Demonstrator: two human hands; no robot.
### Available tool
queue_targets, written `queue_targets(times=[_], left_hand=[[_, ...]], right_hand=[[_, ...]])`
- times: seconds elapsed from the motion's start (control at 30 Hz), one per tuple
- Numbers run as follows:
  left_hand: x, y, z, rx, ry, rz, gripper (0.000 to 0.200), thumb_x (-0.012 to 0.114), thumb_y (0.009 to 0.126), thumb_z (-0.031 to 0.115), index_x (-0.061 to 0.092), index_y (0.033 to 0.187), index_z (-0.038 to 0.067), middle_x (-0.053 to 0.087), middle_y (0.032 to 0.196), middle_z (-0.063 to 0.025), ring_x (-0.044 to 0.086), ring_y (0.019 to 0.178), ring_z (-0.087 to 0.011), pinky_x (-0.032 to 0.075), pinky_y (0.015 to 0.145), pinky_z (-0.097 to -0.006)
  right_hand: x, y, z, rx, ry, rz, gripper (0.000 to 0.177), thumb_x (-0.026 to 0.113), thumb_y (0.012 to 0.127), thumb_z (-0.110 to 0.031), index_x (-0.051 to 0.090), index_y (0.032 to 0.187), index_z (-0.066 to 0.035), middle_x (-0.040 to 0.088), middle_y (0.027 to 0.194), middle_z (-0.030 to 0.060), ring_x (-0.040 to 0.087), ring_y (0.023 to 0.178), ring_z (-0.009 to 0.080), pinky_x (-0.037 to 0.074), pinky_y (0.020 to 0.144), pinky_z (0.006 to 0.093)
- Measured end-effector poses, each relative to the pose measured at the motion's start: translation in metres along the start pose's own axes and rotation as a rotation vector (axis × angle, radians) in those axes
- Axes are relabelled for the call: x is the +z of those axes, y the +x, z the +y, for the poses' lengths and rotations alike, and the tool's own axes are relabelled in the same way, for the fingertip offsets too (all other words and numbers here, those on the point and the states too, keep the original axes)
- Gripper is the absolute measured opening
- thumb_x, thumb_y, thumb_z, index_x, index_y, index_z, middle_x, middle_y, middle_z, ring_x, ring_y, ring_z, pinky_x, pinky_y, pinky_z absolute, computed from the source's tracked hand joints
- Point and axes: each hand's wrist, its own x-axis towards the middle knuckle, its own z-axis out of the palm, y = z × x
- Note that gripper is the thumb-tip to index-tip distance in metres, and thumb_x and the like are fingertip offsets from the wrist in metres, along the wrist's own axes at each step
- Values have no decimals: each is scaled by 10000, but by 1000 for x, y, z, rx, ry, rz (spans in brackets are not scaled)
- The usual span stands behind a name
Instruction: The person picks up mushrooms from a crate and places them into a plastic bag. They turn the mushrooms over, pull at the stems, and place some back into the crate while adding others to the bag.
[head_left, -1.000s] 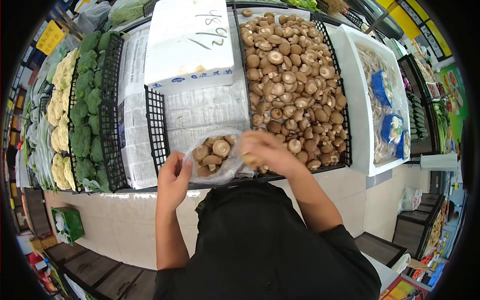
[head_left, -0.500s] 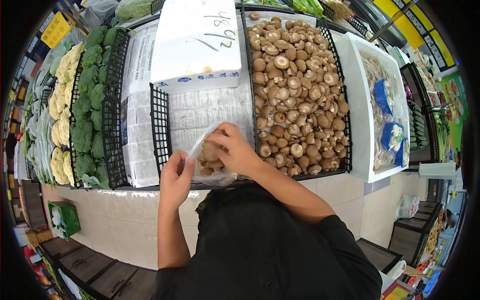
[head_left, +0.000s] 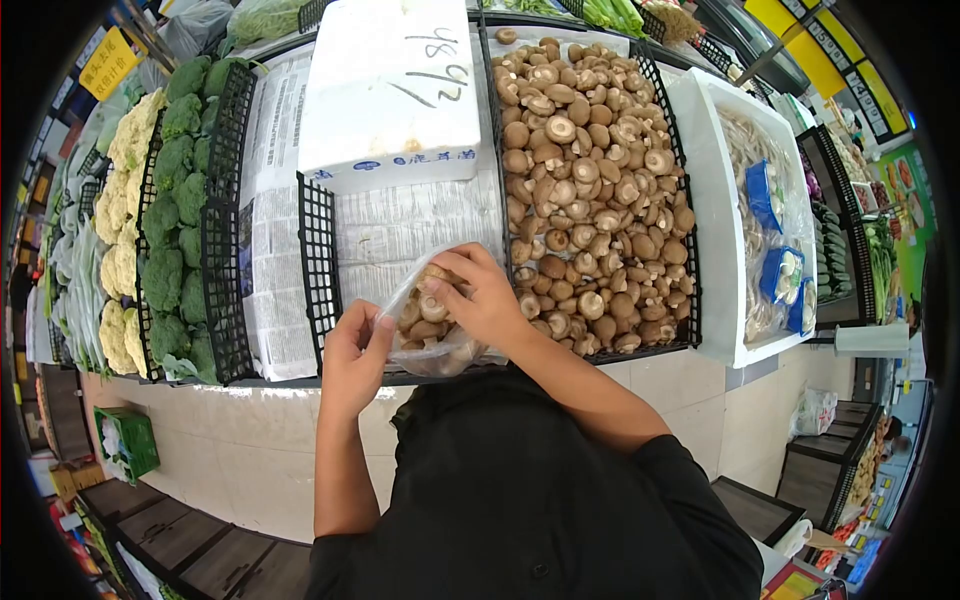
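Note:
A clear plastic bag (head_left: 446, 362) with several brown mushrooms (head_left: 422, 318) inside is in front of my body, at the near edge of the display. My left hand (head_left: 354, 350) pinches the left side of the bag's rim between thumb and fingers. At the bag's mouth, my right hand (head_left: 482, 298) has thumb and fingers closed on a mushroom (head_left: 434, 278), partly hidden by the fingers and the bag film. Just to the right lies a big heap of loose mushrooms (head_left: 600, 200) in a black crate.
A white foam box (head_left: 395, 90) with handwritten numbers stands on newspaper (head_left: 415, 220) beyond the bag. Broccoli (head_left: 170, 210) and cauliflower (head_left: 120, 230) fill the left side behind black grid dividers (head_left: 320, 250). Another foam box (head_left: 715, 220) with packaged mushrooms is at right.
My right hand has drawn a mushroom up to the bag's mouth, with its fingers more curled. Several mushrooms below it show more plainly. My left hand keeps its pinch on the bag.

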Motion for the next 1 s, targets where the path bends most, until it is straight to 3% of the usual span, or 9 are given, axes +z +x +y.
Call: queue_targets(times=[0.13, 0.43, 0.5, 0.73, 0.93, 1.0], left_hand=[[-2, 2, -5, 0, -2, 9, 231, 615, 1027, 187, 539, 858, 48, 509, 660, 51, 437, 595, -24, 345, 530, -225], [-2, 8, -11, -65, 12, -5, 224, 616, 1009, 144, 521, 826, 57, 499, 651, 52, 439, 587, -20, 340, 514, -223], [-3, 9, -16, -76, 102, -57, 219, 612, 1008, 141, 523, 828, 55, 502, 650, 49, 447, 581, -23, 354, 512, -224], [-3, 5, -9, -82, -38, 79, 235, 583, 1026, 150, 530, 821, 48, 511, 657, 32, 471, 569, -37, 408, 513, -225], [-6, 5, -5, -46, -90, 93, 252, 572, 1042, 157, 520, 815, 63, 518, 677, 25, 478, 589, -38, 415, 512, -218], [-7, 4, -5, -39, -107, 87, 258, 574, 1047, 166, 517, 817, 63, 520, 680, 26, 481, 595, -36, 417, 513, -215]], right_hand=[[-3, 2, -9, 13, 88, -43, 328, 740, 912, -202, 691, 1193, -40, 617, 1129, 149, 616, 1068, 325, 508, 933, 393], [-6, 5, -17, -45, -2, -565, 278, 715, 926, -154, 680, 1183, -54, 618, 1193, 118, 603, 1120, 296, 506, 941, 388], [-4, 5, -16, -50, -3, -579, 272, 714, 912, -129, 682, 1172, -57, 611, 1227, 121, 581, 1171, 309, 496, 970, 396], [-6, 11, -8, -229, -78, -448, 296, 719, 859, -47, 685, 1152, -68, 592, 1326, 134, 536, 1257, 343, 457, 1056, 424], [-13, 6, -14, -197, -69, -429, 313, 727, 836, -41, 692, 1144, -78, 602, 1314, 127, 559, 1216, 348, 467, 1036, 426], [-17, 3, -16, -226, -118, -442, 307, 722, 840, -75, 683, 1145, -80, 621, 1236, 131, 574, 1178, 353, 467, 1018, 442]])
